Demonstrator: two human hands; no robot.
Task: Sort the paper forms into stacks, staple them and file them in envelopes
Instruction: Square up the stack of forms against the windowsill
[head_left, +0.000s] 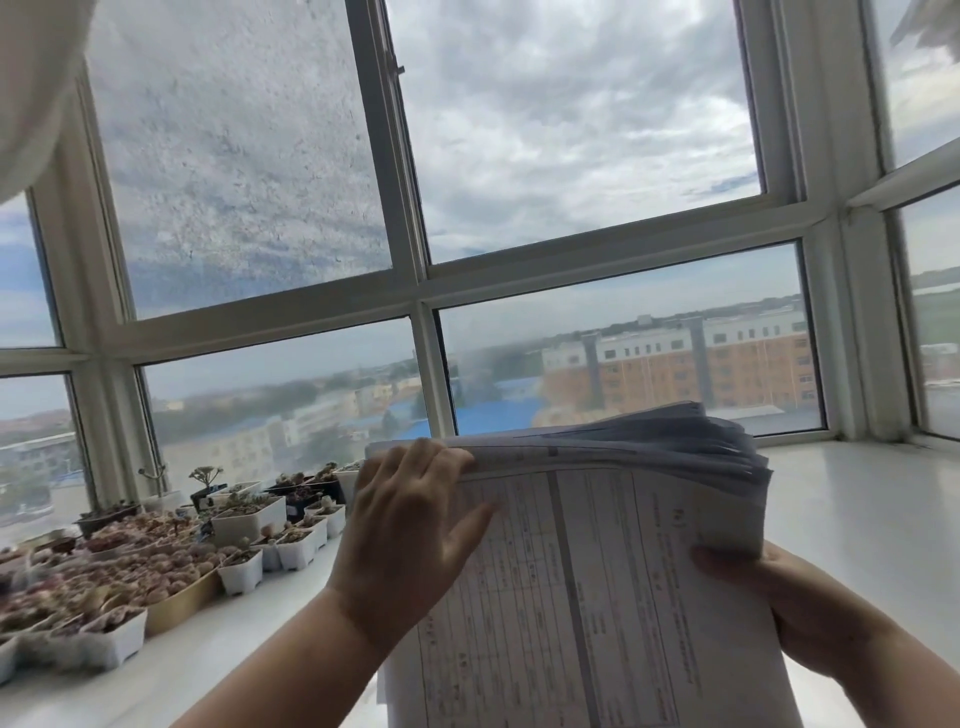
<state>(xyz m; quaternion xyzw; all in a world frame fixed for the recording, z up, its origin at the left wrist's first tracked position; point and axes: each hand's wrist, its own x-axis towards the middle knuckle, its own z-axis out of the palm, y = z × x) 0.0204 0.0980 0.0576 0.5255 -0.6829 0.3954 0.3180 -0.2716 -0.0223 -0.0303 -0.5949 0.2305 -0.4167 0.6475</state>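
Forms (597, 597) in both hands (bent)

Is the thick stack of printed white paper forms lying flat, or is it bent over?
Bent over: the stack of printed white paper forms curls back at its top, sheets fanning at the right.

You hold the stack of forms (597, 571) up in front of you, above the surface (857, 519) that runs along under the window (415, 291). Your left hand (410, 535) is on the stack's left edge, fingers over its far top corner; your right hand (769, 597) is at its right edge, below the fanned sheets. To the left of the stack, rows of small plant pots (244, 519) stand on the surface against the window, with a tray (176, 605) of plants nearer you. Beyond the glass, buildings (675, 364) lie behind the stack.
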